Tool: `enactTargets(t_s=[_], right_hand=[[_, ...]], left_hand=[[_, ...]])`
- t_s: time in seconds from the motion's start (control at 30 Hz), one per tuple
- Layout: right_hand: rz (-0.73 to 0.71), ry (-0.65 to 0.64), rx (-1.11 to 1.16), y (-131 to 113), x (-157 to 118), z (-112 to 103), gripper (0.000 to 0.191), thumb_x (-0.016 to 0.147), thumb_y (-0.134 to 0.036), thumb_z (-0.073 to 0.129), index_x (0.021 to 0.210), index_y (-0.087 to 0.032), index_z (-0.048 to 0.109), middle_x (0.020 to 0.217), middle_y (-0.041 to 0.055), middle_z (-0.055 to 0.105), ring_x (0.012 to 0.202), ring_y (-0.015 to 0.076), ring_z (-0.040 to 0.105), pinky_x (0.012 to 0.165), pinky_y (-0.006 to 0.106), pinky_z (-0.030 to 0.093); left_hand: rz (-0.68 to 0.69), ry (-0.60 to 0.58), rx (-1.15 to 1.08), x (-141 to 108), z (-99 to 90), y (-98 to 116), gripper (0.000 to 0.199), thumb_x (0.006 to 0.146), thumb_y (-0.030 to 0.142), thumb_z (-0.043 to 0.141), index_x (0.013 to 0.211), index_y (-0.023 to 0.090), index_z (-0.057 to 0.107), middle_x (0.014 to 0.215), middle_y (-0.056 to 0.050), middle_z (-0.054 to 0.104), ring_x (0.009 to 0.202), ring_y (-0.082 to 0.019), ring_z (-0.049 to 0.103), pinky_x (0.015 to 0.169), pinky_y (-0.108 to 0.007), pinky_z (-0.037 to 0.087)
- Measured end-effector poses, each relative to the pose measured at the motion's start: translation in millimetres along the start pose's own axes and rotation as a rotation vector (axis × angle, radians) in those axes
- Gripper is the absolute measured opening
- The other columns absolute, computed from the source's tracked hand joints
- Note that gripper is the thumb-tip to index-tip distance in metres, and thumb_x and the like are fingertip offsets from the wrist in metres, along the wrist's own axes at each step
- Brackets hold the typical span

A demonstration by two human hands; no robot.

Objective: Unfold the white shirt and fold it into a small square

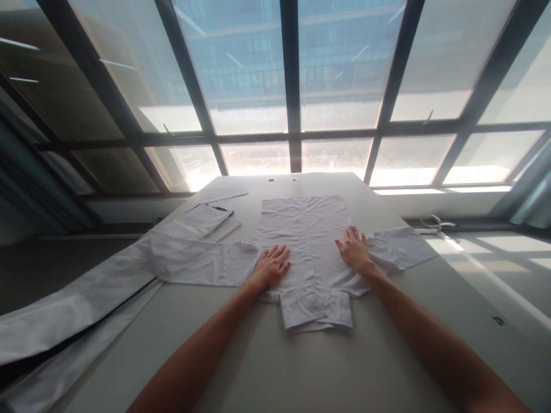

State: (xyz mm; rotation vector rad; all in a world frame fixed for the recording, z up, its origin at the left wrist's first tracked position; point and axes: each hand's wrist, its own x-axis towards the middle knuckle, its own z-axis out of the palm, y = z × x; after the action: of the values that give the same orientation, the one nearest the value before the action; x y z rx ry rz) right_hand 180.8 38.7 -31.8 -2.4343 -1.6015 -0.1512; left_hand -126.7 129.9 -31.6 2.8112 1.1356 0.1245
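Note:
A white shirt (305, 229) lies spread on the table, its collar end toward me and its sleeves stretched out to both sides. My left hand (272, 265) rests flat on the shirt near the left sleeve, fingers extended. On the other side, my right hand (354, 248) presses on the cloth beside the right sleeve (402, 246), its fingers spread. Creases run across the shirt's middle and far part. The left sleeve (206, 261) reaches toward another pale cloth at the table's left side.
White garments (86, 287) drape over the left edge of the white table (365, 355), a dark strip showing among them. Two round holes sit near the table's far end. Tall windows (249, 63) stand beyond it, with curtains (38, 172) at the sides.

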Motion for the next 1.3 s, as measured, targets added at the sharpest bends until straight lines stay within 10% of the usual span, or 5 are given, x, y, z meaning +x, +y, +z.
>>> enactTargets(t_s=[0.27, 0.63, 0.93, 1.1, 1.3], right_hand=[[-0.545, -0.203, 0.223, -57.0, -26.8, 4.4, 0.062, 0.109, -0.046, 0.032, 0.163, -0.016, 0.036, 0.173, 0.0124, 0.019, 0.160, 0.0255, 0.014, 0.127, 0.050, 0.015], [-0.021, -0.122, 0.031, 16.3, 19.3, 17.4, 0.064, 0.106, -0.041, 0.032, 0.159, -0.005, 0.039, 0.167, 0.0218, 0.033, 0.156, 0.0290, 0.028, 0.125, 0.047, 0.020], [-0.004, -0.063, 0.052, 21.0, 19.0, 19.3, 0.061, 0.105, -0.040, 0.036, 0.153, -0.005, 0.047, 0.163, 0.0222, 0.041, 0.152, 0.0295, 0.034, 0.123, 0.045, 0.024], [-0.006, 0.034, 0.049, 3.1, 9.9, 8.3, 0.056, 0.105, -0.034, 0.036, 0.152, -0.006, 0.049, 0.163, 0.0215, 0.041, 0.154, 0.0292, 0.032, 0.124, 0.047, 0.022], [-0.343, -0.065, 0.258, -60.5, -27.6, 6.2, 0.058, 0.106, -0.034, 0.034, 0.158, -0.009, 0.043, 0.167, 0.0165, 0.034, 0.157, 0.0246, 0.026, 0.127, 0.042, 0.019]], left_hand=[[0.015, 0.021, 0.008, 1.1, 3.3, -2.6, 0.058, 0.108, 0.047, 0.034, 0.162, 0.026, 0.039, 0.169, -0.006, 0.032, 0.159, -0.029, 0.024, 0.127, -0.053, 0.021], [0.011, 0.014, 0.007, 2.4, 4.9, -4.2, 0.058, 0.108, 0.046, 0.035, 0.162, 0.027, 0.039, 0.169, -0.004, 0.033, 0.159, -0.027, 0.024, 0.128, -0.051, 0.021], [0.011, 0.015, 0.009, 2.4, 4.8, -4.5, 0.058, 0.108, 0.046, 0.035, 0.162, 0.026, 0.039, 0.169, -0.005, 0.033, 0.159, -0.028, 0.024, 0.127, -0.052, 0.022], [0.017, 0.025, 0.015, 2.3, 5.2, -3.7, 0.057, 0.108, 0.045, 0.037, 0.162, 0.026, 0.040, 0.169, -0.006, 0.034, 0.158, -0.028, 0.025, 0.127, -0.052, 0.023], [0.012, 0.030, 0.029, 0.0, 1.7, -0.3, 0.056, 0.108, 0.044, 0.037, 0.161, 0.025, 0.041, 0.169, -0.005, 0.034, 0.158, -0.029, 0.026, 0.127, -0.052, 0.023]])
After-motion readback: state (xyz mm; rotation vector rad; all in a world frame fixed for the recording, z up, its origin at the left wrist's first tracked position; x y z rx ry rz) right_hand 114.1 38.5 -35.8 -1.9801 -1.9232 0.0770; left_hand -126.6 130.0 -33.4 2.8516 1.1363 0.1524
